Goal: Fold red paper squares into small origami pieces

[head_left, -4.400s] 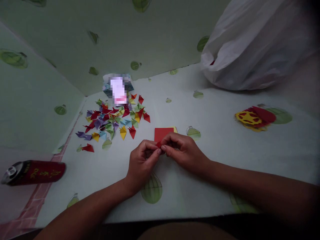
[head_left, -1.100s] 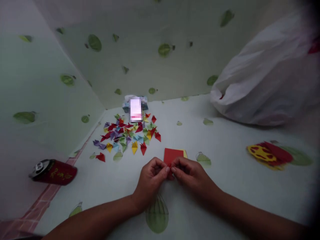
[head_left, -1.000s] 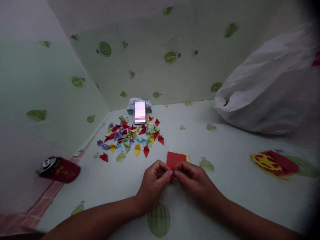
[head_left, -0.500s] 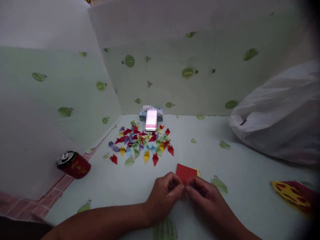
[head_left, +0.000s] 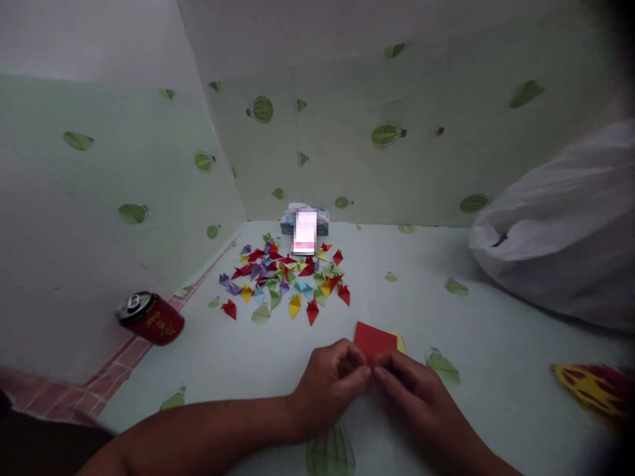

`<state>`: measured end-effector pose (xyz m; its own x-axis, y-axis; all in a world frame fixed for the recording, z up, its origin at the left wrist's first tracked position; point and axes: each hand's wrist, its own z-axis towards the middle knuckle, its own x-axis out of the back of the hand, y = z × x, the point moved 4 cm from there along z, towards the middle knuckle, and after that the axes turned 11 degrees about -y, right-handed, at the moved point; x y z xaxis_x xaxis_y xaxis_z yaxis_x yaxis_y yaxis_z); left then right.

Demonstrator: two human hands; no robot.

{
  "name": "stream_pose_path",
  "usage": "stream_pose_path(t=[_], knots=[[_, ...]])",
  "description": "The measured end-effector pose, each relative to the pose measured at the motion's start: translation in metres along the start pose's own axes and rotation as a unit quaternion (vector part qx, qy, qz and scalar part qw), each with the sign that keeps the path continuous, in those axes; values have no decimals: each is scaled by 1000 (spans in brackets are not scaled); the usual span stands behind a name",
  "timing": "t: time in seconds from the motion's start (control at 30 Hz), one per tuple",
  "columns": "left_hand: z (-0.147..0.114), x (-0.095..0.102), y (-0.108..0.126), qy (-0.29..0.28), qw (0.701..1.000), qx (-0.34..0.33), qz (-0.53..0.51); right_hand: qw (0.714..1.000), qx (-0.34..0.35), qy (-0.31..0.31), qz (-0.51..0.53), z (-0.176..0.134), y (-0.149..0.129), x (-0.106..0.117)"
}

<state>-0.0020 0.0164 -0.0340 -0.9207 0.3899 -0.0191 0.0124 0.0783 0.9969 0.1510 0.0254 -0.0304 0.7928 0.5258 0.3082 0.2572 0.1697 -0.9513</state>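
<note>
My left hand [head_left: 331, 380] is closed, its thumb and forefinger pinched together at the near edge of a square of red paper [head_left: 376, 338]. Opposite it, my right hand [head_left: 409, 385] pinches in the same way, the fingertips of both hands almost meeting. A little red shows between them; the fingers hide most of what they grip, so I cannot tell whether it is a separate piece. Yellow paper [head_left: 401, 343] peeks out from under the red square's right side. Beyond the hands lie many small folded paper pieces [head_left: 295, 305] in red, yellow, green, blue and purple.
A lit phone [head_left: 305, 233], its screen blurred out, leans on a tissue box [head_left: 323, 223] by the back wall. On the left a red drink can [head_left: 156, 320] lies tilted. A white plastic bag [head_left: 555, 244] bulges at right, with yellow-and-red patterned packaging [head_left: 590, 390] nearer me.
The view has shifted slightly, so the table things appear a little further right and mostly higher. Both hands keep their pinch at the red paper with hardly any movement.
</note>
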Motion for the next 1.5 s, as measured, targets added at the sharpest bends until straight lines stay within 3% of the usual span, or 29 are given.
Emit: stream_pose_path(t=[0.23,0.33,0.53,0.73,1.03,1.5], knots=[[-2,4,14,9,997,7,-79,997,6,-20,69,2,-14,4],[-2,5,19,13,997,5,-72,989,6,-19,146,4,-14,6],[-4,4,20,27,998,-4,-65,983,-2,-15,185,3,-15,4],[-4,3,18,26,997,3,-78,993,12,4,121,3,-15,4],[-5,5,19,35,997,-2,-63,992,30,30,119,2,-16,7],[-6,3,21,46,996,-74,27,995,56,74,25,-2,-20,6]])
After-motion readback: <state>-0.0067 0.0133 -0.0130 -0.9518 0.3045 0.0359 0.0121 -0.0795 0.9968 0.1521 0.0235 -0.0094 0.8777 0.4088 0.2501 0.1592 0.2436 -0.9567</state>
